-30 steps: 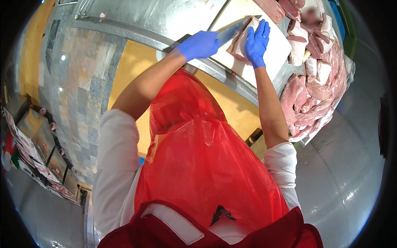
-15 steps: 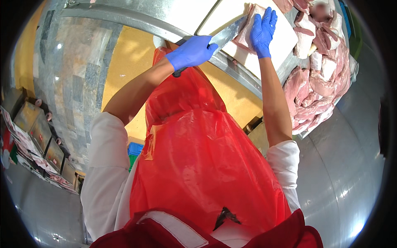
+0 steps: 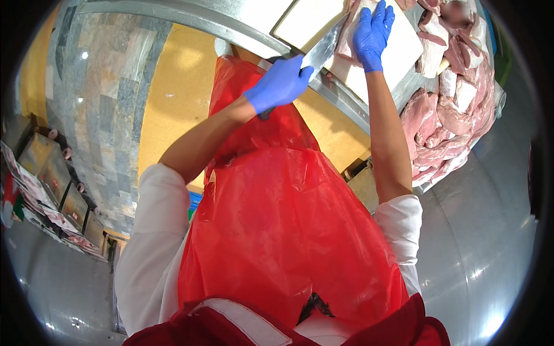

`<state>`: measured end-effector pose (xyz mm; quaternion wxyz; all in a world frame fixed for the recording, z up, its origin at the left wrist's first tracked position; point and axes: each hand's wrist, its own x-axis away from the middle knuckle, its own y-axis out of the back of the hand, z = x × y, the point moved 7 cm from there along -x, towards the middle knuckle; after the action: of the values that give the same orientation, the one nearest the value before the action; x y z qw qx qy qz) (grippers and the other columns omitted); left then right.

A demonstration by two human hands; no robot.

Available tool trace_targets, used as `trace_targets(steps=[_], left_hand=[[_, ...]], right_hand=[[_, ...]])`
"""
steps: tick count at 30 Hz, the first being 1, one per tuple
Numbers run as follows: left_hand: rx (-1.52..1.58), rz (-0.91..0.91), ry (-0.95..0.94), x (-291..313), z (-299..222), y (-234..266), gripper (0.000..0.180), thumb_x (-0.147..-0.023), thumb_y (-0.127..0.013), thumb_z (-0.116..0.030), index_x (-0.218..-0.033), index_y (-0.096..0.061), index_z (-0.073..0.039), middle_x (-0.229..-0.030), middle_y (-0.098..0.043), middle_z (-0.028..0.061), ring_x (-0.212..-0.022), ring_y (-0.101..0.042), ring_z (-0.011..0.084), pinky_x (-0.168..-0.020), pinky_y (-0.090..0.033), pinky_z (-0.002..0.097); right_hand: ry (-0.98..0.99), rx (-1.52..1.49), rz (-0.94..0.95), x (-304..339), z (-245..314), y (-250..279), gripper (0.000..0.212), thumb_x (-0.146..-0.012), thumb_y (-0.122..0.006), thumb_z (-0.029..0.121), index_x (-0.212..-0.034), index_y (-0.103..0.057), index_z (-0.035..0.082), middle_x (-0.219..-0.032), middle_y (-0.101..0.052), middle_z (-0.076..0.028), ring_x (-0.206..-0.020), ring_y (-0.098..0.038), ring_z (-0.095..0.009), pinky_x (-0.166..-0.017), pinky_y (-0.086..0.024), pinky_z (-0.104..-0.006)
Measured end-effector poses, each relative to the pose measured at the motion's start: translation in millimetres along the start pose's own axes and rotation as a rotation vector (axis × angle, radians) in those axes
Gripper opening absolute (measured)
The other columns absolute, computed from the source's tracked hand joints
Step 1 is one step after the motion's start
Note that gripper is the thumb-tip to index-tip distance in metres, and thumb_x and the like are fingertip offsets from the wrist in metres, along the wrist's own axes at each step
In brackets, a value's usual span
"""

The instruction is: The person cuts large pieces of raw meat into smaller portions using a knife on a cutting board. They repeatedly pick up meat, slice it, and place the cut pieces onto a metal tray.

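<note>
My left hand (image 3: 280,83), in a blue glove, is closed round the handle of a knife. The broad steel knife blade (image 3: 323,48) points up and to the right, its far part against the left side of a pale pink slab of meat (image 3: 347,41). My right hand (image 3: 372,37), also gloved in blue, lies on that slab with its fingers stretched out flat. Under the meat is a white cutting board (image 3: 408,49). The meat's far end runs out of the picture at the top.
A heap of cut meat (image 3: 447,124) lies to the right of the board. The metal table edge (image 3: 190,14) runs across in front of me. Below it hangs my red plastic apron (image 3: 277,219). Metal boxes (image 3: 55,173) stand at the far left.
My left hand has drawn the knife back toward me and slightly right along the meat. My right hand stays flat on the slab. The whole view has shifted a little.
</note>
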<state>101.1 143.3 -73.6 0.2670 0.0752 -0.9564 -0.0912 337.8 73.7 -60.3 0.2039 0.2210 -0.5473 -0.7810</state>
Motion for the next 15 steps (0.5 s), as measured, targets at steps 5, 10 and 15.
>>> trace_targets(steps=[5,10,15], left_hand=[[-0.024,-0.078,-0.022,-18,-24,-2,0.037,-0.099,-0.052,-0.028,-0.103,-0.059,0.008,-0.081,-0.064,0.0279,-0.08,-0.064,0.0444,-0.075,-0.05,0.0489],[0.056,-0.128,-0.053,-68,-47,-12,0.036,-0.098,-0.051,-0.028,-0.103,-0.06,0.007,-0.078,-0.065,0.0272,-0.079,-0.065,0.0435,-0.076,-0.05,0.049],[0.099,-0.1,-0.035,-18,-28,-27,0.036,-0.099,-0.052,-0.028,-0.11,-0.061,0.005,-0.075,-0.065,0.0202,-0.075,-0.068,0.0337,-0.074,-0.051,0.0455]], right_hand=[[-0.023,-0.062,0.003,-1,-7,-2,0.064,-0.105,-0.039,0.034,-0.153,-0.029,-0.006,-0.157,-0.028,-0.032,-0.148,-0.023,-0.045,-0.123,-0.018,-0.0476],[-0.054,-0.054,-0.021,-6,-27,-17,0.064,-0.105,-0.038,0.035,-0.153,-0.029,-0.007,-0.158,-0.028,-0.032,-0.149,-0.023,-0.045,-0.124,-0.017,-0.0473],[0.04,-0.012,-0.013,3,-12,-4,0.061,-0.105,-0.038,0.032,-0.152,-0.032,-0.008,-0.155,-0.032,-0.033,-0.146,-0.026,-0.047,-0.123,-0.018,-0.0487]])
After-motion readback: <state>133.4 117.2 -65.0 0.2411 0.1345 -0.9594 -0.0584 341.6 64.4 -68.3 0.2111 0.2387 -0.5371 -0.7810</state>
